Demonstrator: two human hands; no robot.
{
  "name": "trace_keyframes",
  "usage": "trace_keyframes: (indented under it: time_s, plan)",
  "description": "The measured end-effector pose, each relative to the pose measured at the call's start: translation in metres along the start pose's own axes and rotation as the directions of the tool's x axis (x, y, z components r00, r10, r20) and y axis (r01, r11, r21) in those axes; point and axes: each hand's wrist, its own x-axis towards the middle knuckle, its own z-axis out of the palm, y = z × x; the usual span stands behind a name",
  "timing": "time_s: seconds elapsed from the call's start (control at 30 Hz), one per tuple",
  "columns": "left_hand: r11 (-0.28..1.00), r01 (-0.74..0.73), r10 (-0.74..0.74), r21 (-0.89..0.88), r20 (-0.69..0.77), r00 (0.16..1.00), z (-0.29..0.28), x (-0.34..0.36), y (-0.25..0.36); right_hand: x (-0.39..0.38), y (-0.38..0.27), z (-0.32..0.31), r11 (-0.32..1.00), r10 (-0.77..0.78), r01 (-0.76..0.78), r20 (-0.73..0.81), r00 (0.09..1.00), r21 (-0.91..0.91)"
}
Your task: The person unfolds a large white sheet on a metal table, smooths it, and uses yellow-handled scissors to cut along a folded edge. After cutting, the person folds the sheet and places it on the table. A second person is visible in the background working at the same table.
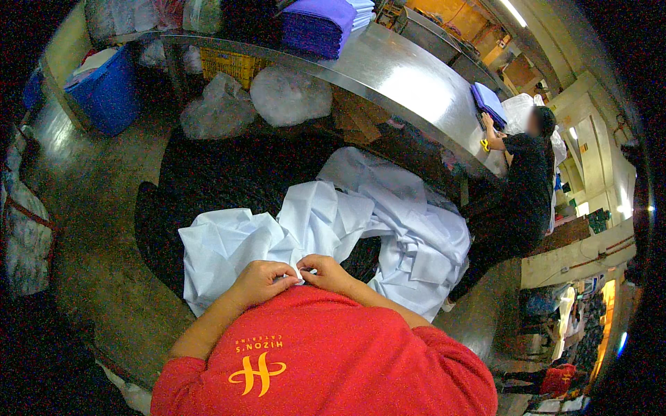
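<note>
A large white cloth (312,215) lies bunched in folds before me, spreading right over a heap of black fabric (229,173). Close to my chest, my left hand (267,281) pinches the near edge of this cloth. My right hand (325,272) grips the same edge right beside it, the fingertips of both hands almost touching. A small bit of white cloth shows between them. The rest of the cloth hangs in loose loops, with its far part trailing toward the table.
A long metal table (416,76) crosses the far side, bearing a stack of purple cloths (319,28). Beneath it sit stuffed clear plastic bags (290,96) and a yellow crate (232,66). A blue bin (104,90) stands left. A co-worker in black (524,187) handles folded blue cloth (489,102).
</note>
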Motion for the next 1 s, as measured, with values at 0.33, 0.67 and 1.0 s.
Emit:
trace_keyframes:
  time_s: [0.33, 0.67, 1.0]
  plan:
    - [1.000, -0.005, 0.005, 0.021, -0.003, 1.000, -0.0021, -0.0003, -0.0034, 0.0055, -0.0069, -0.0037, 0.998, 0.058, -0.055, 0.074, 0.996, -0.044]
    - [0.999, -0.021, 0.022, 0.030, -0.019, 1.000, -0.0020, -0.0002, -0.0041, 0.0073, -0.0043, -0.0035, 0.996, 0.080, -0.076, 0.094, 0.992, -0.048]
    - [0.998, -0.010, 0.010, 0.063, -0.002, 1.000, 0.0003, 0.0006, -0.0033, 0.0031, -0.0001, -0.0015, 0.995, 0.102, -0.100, 0.074, 0.992, -0.022]
